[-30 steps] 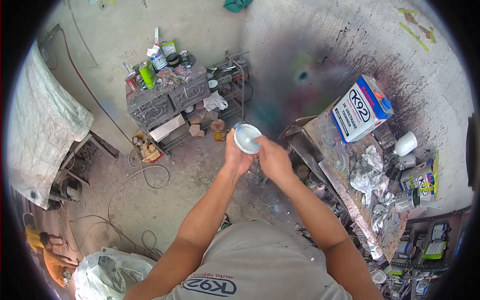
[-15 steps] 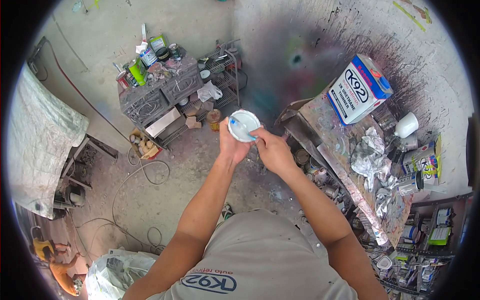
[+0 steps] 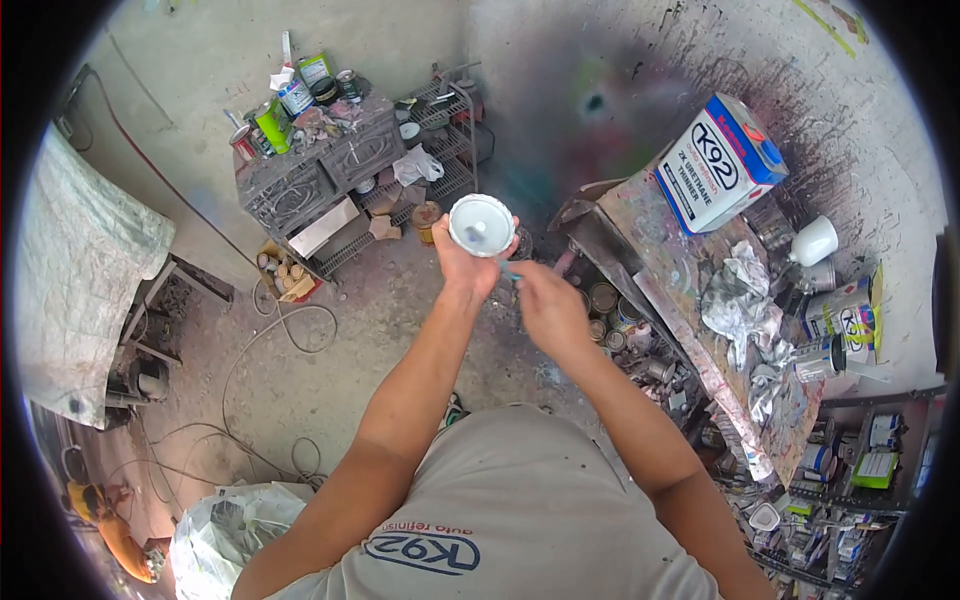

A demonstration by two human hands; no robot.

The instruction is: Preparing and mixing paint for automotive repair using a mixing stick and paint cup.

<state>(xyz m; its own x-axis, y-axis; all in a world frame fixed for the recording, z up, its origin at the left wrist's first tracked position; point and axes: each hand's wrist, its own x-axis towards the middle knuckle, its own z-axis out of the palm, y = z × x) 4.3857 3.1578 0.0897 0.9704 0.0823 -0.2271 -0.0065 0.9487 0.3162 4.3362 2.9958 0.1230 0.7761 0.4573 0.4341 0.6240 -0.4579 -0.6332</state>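
A round white cup (image 3: 482,214) with an uneven rim sits in my left hand (image 3: 466,270), whose fingers wrap round it from below. Pale whitish stuff with a grey-blue patch shows inside. Just below and right of the rim, my right hand (image 3: 550,310) is closed on a thin light-blue stick (image 3: 510,270). Only a short, blurred length of the stick shows, so its exact kind is unclear. Whether its tip touches the cup's outside I cannot tell.
A paint-stained bench (image 3: 690,290) at right bears a large thinner can (image 3: 718,165), crumpled foil-like sheeting (image 3: 738,300) and a spray-gun cup (image 3: 814,241). A dusty cabinet (image 3: 320,170) with cans stands far left. Hoses (image 3: 235,370) cross the floor. Another person (image 3: 120,540) is at lower left.
The blue stick, earlier lying across the cup's inside, is now outside its lower right rim. My right hand has shifted slightly right and down; the cup has risen a little in view.
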